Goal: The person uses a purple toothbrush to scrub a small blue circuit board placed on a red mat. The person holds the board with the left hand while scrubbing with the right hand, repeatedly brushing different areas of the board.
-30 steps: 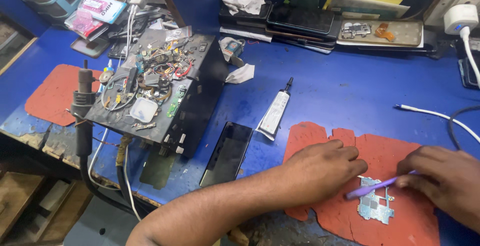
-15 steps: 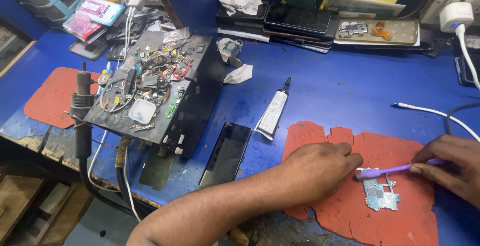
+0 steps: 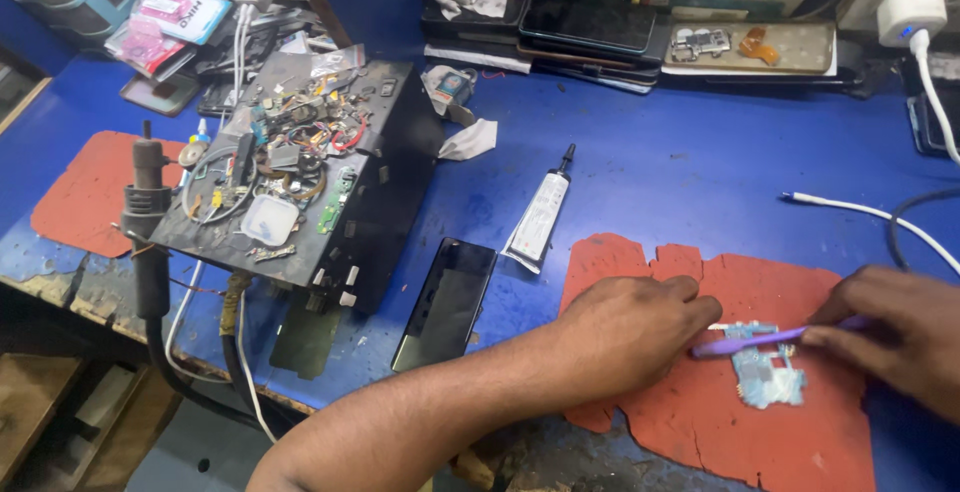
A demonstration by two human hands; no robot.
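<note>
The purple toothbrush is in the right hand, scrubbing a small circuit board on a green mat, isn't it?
Not quite: the mat is red, not green. The head view shows the right hand holding the purple toothbrush over the small circuit board on that mat.

My left forearm comes in bare from the lower edge and slants up to the right. My left hand (image 3: 625, 337) lies palm down, knuckles up, its fingers (image 3: 690, 304) curled and pressing downward at the tips. My right hand (image 3: 895, 337) enters from the right edge, fingers drawn together in a pinch, pointing toward my left hand and close to it.
</note>
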